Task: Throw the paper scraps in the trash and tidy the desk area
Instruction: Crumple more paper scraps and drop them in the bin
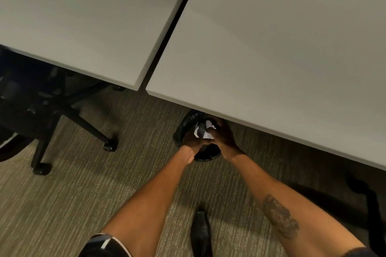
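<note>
You're in an office, probably: pale desk (271,48) beside a second desk (83,16), caster chair base (69,110) in shadow, ribbed carpet (104,194).

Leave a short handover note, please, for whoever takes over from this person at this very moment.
Left hand: holds the paper scraps.
Right hand: holds the same wad from the other side.
Where: the scraps are over the black-lined trash bin, which stands on the carpet half under the edge of the right desk.
Done: scraps gathered and brought to the bin.
Left: let them drop in, then tidy the desk area; the office chair stands at the left.
</note>
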A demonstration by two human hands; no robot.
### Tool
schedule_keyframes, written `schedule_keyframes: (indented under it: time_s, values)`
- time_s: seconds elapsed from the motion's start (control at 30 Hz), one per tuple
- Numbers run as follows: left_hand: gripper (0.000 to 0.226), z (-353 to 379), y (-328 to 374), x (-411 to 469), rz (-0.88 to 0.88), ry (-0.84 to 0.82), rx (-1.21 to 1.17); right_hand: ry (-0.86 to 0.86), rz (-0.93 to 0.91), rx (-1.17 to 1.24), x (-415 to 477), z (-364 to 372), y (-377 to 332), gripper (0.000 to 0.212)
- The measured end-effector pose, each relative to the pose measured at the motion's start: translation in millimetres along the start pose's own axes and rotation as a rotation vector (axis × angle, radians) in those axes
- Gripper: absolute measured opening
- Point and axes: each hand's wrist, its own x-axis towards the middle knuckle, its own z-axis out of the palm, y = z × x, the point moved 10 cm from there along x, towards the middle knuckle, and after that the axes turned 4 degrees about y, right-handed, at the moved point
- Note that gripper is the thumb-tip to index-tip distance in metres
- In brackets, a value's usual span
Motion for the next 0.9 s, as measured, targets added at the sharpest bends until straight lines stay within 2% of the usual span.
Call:
schedule_keyframes:
  time_s: [0.1, 0.2, 0.3, 0.4, 0.47, 0.6, 0.67, 0.77, 0.9]
  values:
    - [0.084, -0.3, -9.6, 0.5, -0.054, 0.030, -0.008, 0.013, 0.022, 0.091, -4.9, -12.9, 3.5, 0.024]
    - [0.069, -5.5, -8.5, -2.4, 0.004, 0.082, 0.105, -0.039, 0.014, 0.117, -13.3, -15.1, 7.8, 0.032]
    - [0.063, 5.5, -1.0, -23.2, 0.052, 0.076, 0.250, -0.047, -0.073, -0.040, -26.8, -28.8, 10.7, 0.049]
    - [0.049, 16.0, 9.2, -42.3, 0.123, 0.067, 0.369, -0.054, -0.165, -0.263, -39.6, -35.9, 9.9, 0.052]
    - [0.045, 20.3, 16.2, -56.0, 0.157, 0.082, 0.391, -0.087, -0.201, -0.312, -49.9, -40.8, 9.4, 0.053]
    - [0.047, 37.8, 22.9, -82.5, 0.111, 0.066, 0.457, -0.119, -0.271, -0.343, -75.5, -66.2, 3.2, 0.050]
    - [0.039, 46.3, 24.5, -97.8, 0.073, 0.074, 0.539, -0.100, -0.309, -0.347, -89.1, -87.5, 1.4, 0.048]
    - [0.027, 62.3, 35.4, -124.5, 0.160, 0.074, 0.707, -0.086, -0.250, -0.410, -103.5, -114.9, 13.2, 0.030]
    - [0.031, 90.0, 54.4, -164.2, 0.315, 0.140, 0.879, -0.013, -0.296, -0.486, -125.2, -157.5, 13.2, 0.056]
